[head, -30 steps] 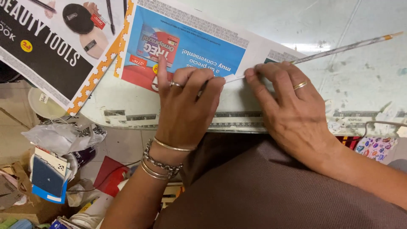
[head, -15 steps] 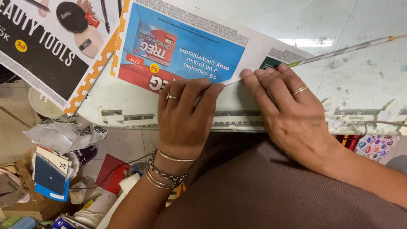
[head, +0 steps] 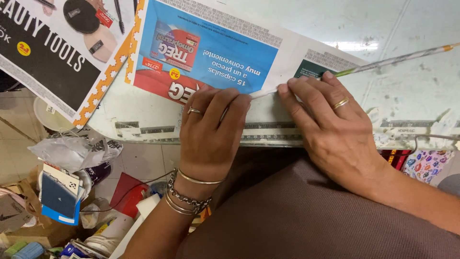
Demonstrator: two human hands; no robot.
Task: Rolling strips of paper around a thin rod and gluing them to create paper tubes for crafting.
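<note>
Both hands lie flat on the near edge of a blue and red advertising sheet [head: 211, 57] spread on the pale desk [head: 412, 86]. The left hand [head: 211, 129] presses with fingers spread, its grip holding nothing. The right hand [head: 330, 129] pins the rolled edge where a thin paper stick [head: 397, 60] runs off to the far right.

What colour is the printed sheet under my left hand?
Mostly bright blue with a red patch and white margins; the left hand presses on the printed sheet. Head view shows it best.
</note>
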